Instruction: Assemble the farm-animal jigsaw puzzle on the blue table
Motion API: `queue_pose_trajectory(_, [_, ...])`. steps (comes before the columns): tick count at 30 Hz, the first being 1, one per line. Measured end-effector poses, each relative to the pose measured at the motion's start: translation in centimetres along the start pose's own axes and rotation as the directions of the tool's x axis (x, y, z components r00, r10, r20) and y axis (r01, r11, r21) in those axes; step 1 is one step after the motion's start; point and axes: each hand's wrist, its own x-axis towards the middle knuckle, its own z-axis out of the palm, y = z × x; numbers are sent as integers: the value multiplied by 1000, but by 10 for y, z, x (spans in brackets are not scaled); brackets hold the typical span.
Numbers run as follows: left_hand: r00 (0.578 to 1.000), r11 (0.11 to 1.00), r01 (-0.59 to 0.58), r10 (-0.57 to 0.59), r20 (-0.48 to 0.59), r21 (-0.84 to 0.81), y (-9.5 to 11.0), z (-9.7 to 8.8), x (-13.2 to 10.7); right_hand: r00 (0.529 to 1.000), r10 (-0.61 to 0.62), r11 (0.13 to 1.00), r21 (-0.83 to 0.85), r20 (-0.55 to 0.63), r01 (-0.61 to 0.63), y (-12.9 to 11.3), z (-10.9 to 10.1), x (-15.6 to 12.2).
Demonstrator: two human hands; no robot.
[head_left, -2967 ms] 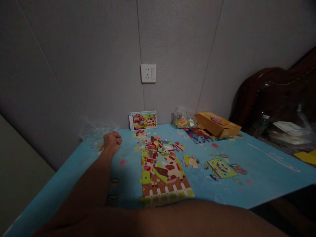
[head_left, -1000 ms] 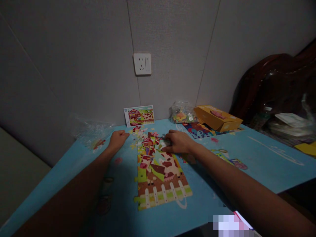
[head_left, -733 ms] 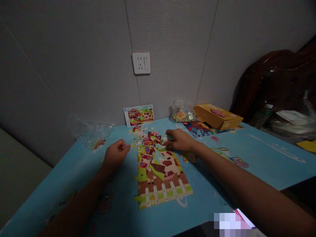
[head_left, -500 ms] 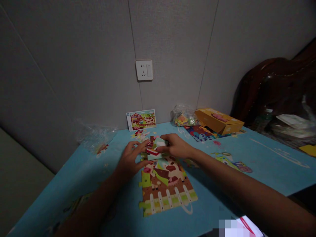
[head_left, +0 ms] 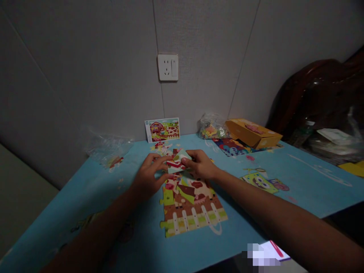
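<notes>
A partly joined jigsaw puzzle [head_left: 196, 216], with a cow and a white fence, lies on the blue cloth before me. My right hand [head_left: 200, 163] pinches a puzzle piece [head_left: 174, 167] in pale green, red and white between thumb and fingers, tilted above the puzzle's far edge. My left hand [head_left: 150, 174] is at that piece's left side, fingers apart and thumb stretched out; its fingertips are at or near the piece's edge. A green-and-brown loose-looking piece [head_left: 186, 192] rests at an angle on the cow picture. My hands partly hide the puzzle's far end.
The picture card [head_left: 165, 130] leans on the wall behind more pieces [head_left: 159, 146]. A clear plastic bag [head_left: 109, 148] lies left. At the back right are a bag of pieces [head_left: 213, 127], an orange box [head_left: 253, 132] and a dark printed sheet [head_left: 230, 147]. SpongeBob [head_left: 258, 182] is printed on the cloth.
The held piece has turned and tilted, so more of its red-and-white stripe shows. Both hands stay near the puzzle's far edge. The whole view has shifted slightly.
</notes>
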Motion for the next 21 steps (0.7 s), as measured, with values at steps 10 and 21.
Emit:
queue_pose_trajectory(10, [1000, 999, 5, -5, 17, 36, -5, 1, -1, 995, 10, 929, -368, -95, -44, 4, -22, 6])
queue_pose_trajectory(21, [997, 996, 34, -39, 63, 81, -11, 1, -3, 969, 164, 807, -540, -184, -239, 10, -38, 12])
